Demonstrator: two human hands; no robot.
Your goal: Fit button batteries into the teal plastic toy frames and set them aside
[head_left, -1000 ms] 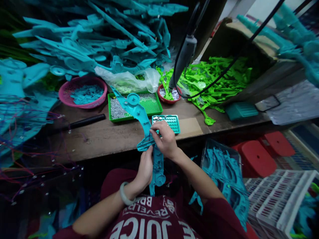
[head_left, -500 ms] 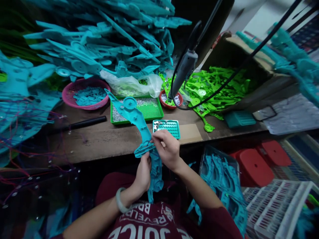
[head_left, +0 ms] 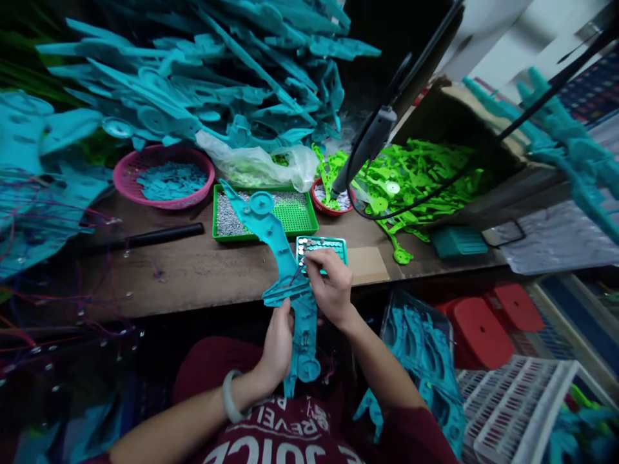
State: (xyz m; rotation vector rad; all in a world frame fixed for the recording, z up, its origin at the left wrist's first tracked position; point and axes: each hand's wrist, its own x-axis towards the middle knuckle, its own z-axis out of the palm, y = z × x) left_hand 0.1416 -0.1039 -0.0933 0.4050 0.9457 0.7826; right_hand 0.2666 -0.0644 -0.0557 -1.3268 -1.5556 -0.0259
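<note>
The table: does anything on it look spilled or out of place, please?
Yes, slightly: loose green parts spread from the open box onto the table, and one juts towards its front edge, which looks untidy. I see no clear damage.

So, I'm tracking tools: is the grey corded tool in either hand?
No, the grey tool is apart from the left hand and the right hand.

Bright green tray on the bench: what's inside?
Small silvery pieces, densest left; perforated floor shows at right. The held blue part hides a diagonal strip, so contents there can't be seen.
</note>
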